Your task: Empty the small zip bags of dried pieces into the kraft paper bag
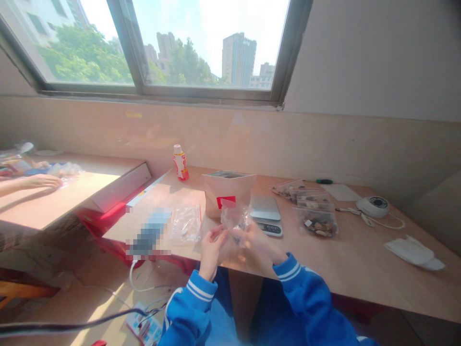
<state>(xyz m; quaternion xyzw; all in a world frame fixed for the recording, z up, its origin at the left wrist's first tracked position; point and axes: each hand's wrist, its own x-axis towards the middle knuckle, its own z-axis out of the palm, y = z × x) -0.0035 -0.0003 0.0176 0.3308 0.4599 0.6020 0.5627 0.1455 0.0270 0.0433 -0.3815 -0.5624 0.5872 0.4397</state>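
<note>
Near the table's front edge, my left hand (213, 245) and my right hand (256, 239) hold a small clear plastic bag (234, 215) between them. Fingers of both hands are closed on its lower part; whatever is inside is too blurred to tell. Just behind the bag stands an upright paper pouch (212, 196) with a red label, its top open. To the right of the pouch lies a flat kitchen scale (265, 209) with nothing on its plate. A stack of clear plastic bags (186, 223) rests on the table left of my left hand.
Zip bags of brownish pieces (319, 226) lie right of the scale. Farther right are a white dome camera (372, 206) with its cable and a white crumpled sheet (414, 252). A drink bottle (180, 163) stands at the back. Another person's hand (43, 181) rests at the left table.
</note>
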